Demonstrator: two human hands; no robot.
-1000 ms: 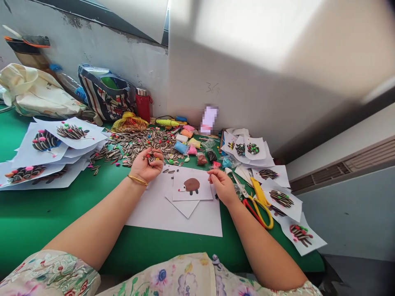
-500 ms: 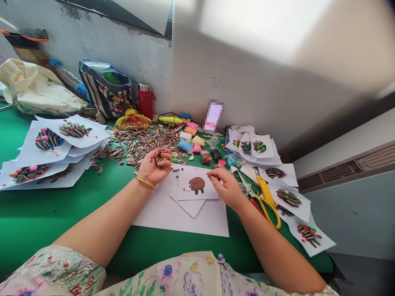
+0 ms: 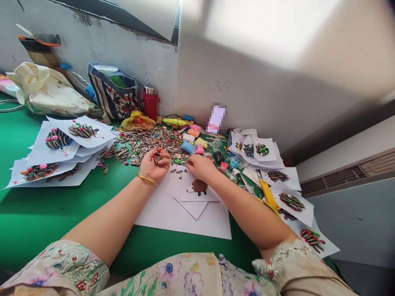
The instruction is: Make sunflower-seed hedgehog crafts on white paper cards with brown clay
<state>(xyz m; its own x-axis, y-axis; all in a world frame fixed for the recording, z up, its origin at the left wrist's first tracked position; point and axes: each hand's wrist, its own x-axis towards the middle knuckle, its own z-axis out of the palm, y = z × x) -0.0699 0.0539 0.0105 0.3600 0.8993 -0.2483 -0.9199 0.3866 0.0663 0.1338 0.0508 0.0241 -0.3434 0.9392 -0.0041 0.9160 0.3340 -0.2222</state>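
My left hand (image 3: 155, 165) is palm up with its fingers curled around a small handful of striped sunflower seeds (image 3: 158, 157). To its right, my right hand (image 3: 200, 166) hovers above the top of a small white card, its fingers pinched together; whatever they hold, if anything, is too small to make out. The card bears a brown clay hedgehog (image 3: 200, 187), partly covered by my right hand and wrist. Beneath it lie another small card and a large white sheet (image 3: 182, 224). A few loose seeds rest on the sheet between my hands.
A heap of sunflower seeds (image 3: 145, 142) spreads behind my hands, beside packets of coloured clay (image 3: 187, 146). Seed-covered hedgehog cards (image 3: 82, 137) are stacked at left, others (image 3: 291, 201) at right near a yellow cutter (image 3: 269, 195). A red flask (image 3: 150, 105) stands by the wall.
My right hand has moved left from the card's right edge to above its upper part, covering some of the hedgehog. My left hand still cups the seeds. The view has shifted slightly.
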